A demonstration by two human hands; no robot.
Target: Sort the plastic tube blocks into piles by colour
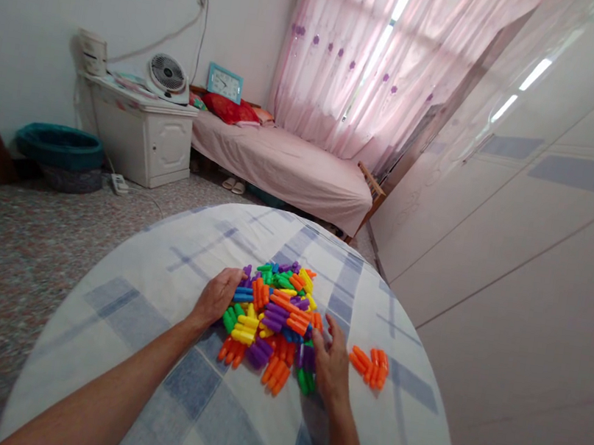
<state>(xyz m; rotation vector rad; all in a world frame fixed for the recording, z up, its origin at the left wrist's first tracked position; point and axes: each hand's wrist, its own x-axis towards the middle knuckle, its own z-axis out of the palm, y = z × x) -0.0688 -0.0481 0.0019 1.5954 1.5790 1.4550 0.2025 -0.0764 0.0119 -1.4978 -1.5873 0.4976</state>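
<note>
A heap of plastic bullet-shaped building pieces (276, 316) in orange, purple, yellow, green and blue lies on the round table (142, 363). My left hand (219, 294) is cupped against the heap's left side, its fingers stretched along the pieces and partly hidden. On the opposite side my right hand (330, 361) rests beside the heap, fingers apart and slightly bent, near some purple and green pieces (305, 380). Neither hand shows a piece gripped in it. A few orange pieces (370, 367) lie apart, to the right of my right hand.
A checked cloth covers the table. Beyond it stand a bed (289, 158) with pink covers and a white cabinet (145, 137) carrying a small fan (167, 77). A teal-rimmed bin (60, 146) is at the left, and a wardrobe (519, 263) fills the right.
</note>
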